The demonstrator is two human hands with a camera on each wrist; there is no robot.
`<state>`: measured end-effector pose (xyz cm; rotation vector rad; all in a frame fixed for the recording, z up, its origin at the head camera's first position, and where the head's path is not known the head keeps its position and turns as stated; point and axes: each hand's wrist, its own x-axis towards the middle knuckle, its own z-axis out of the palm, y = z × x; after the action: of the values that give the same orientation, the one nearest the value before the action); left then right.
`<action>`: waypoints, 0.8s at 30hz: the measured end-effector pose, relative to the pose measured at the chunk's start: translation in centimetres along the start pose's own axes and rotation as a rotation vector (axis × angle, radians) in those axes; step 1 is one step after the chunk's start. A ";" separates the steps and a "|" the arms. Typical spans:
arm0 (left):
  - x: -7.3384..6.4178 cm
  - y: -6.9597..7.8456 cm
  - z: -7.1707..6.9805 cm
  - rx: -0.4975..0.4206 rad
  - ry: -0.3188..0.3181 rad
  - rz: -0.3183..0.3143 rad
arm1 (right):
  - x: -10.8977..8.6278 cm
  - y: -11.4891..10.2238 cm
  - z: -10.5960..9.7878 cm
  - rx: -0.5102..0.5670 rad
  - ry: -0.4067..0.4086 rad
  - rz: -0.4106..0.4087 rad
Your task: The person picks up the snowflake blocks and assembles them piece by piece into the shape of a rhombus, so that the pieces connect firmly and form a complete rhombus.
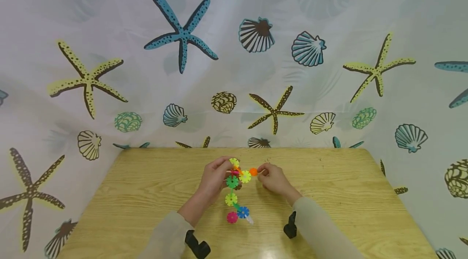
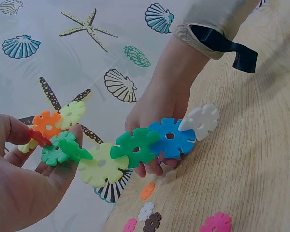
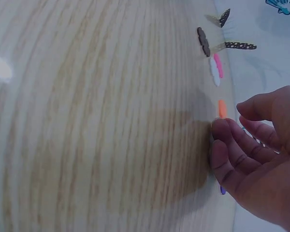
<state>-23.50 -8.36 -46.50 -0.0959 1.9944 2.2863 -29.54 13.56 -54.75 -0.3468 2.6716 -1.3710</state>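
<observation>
My left hand (image 1: 213,175) pinches a chain of interlocking notched plastic discs between thumb and fingers, near its red disc (image 2: 39,137). The chain hangs toward me, through a green disc (image 1: 232,181), a yellow disc (image 1: 231,199) and a blue disc (image 1: 243,212), to a white disc (image 2: 203,121) at its end. On the right, my right hand (image 1: 273,177) is low over the table with fingers loosely bent and a gap at the thumb. Close by its fingertips lies a loose orange disc (image 3: 222,108). I see nothing in its grasp.
Loose discs lie on the wooden table (image 1: 153,194): a white one (image 3: 215,71), a brown one (image 3: 203,42), a pink one (image 2: 217,223) nearer me and a purple one (image 3: 223,190) partly hidden by the right hand. A shell-and-starfish cloth (image 1: 226,76) hangs behind.
</observation>
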 end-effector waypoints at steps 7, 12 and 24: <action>0.1 -0.1 -0.4 0.029 0.040 -0.002 | 1.0 0.3 0.7 -0.105 0.002 -0.033; 0.2 -0.1 -0.5 0.020 0.029 -0.007 | 1.6 0.4 1.0 -0.183 -0.014 -0.047; 0.2 -0.4 -1.0 -0.024 0.019 -0.025 | 1.7 0.2 1.6 -0.280 0.000 -0.016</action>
<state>-23.64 -9.24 -47.03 -0.1443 1.9638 2.3031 -30.86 11.97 -55.82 -0.3950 2.8689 -0.9983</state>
